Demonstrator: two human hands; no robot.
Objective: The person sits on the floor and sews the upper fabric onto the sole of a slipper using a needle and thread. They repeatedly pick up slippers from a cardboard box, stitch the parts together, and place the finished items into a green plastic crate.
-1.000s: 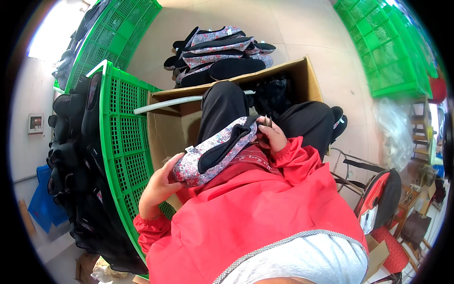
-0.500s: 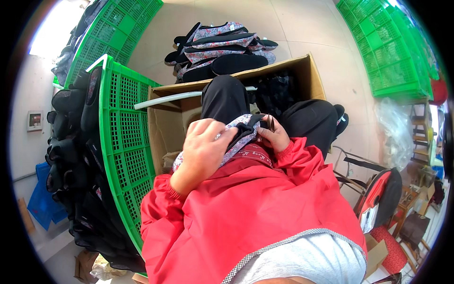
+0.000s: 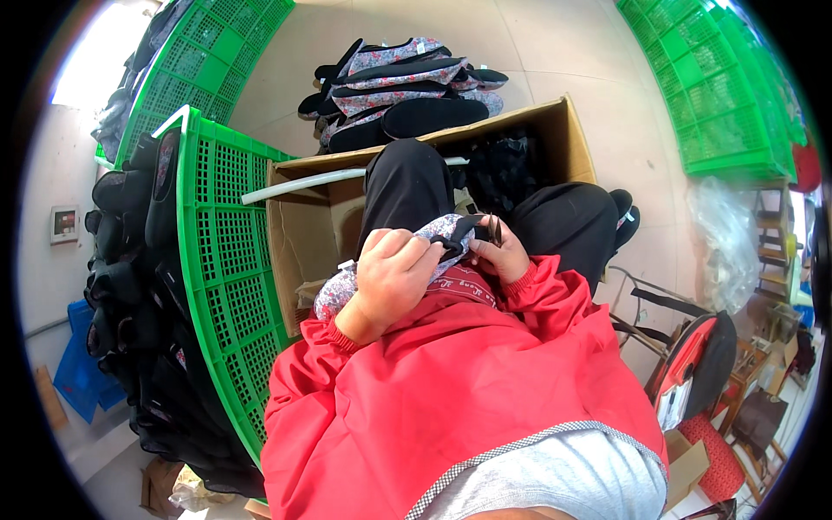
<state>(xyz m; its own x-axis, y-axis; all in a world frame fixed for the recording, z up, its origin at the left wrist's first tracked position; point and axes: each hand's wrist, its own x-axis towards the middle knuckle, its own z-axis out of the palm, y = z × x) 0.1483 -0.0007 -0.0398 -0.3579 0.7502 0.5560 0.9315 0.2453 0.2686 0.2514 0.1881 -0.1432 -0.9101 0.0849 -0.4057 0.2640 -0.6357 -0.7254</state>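
Over my lap I hold a floral fabric slipper (image 3: 340, 291) with black edging. My left hand (image 3: 392, 270) is closed, its thumb and fingers pinching the black edging, and part of the slipper lies hidden beneath it. A small white tag sticks out beside the wrist. At the slipper's other end, my right hand (image 3: 503, 257) grips the edge between thumb and fingers. Dark, narrow, pointed blades (image 3: 495, 228) rise from that same hand and look like small thread snips; their handles are hidden.
An open cardboard box (image 3: 299, 227) with dark items stands around my knees, a pale tube (image 3: 303, 184) across it. Floral slippers with black soles (image 3: 433, 118) are piled on the floor beyond. Green crates (image 3: 227, 260) stand left, with black slippers (image 3: 121, 286); another crate (image 3: 706, 95) is far right.
The slipper has turned and bunched between my hands, and its white tag now shows beside my left wrist. My left hand has shifted slightly right and nearer to me. My right hand stays almost still.
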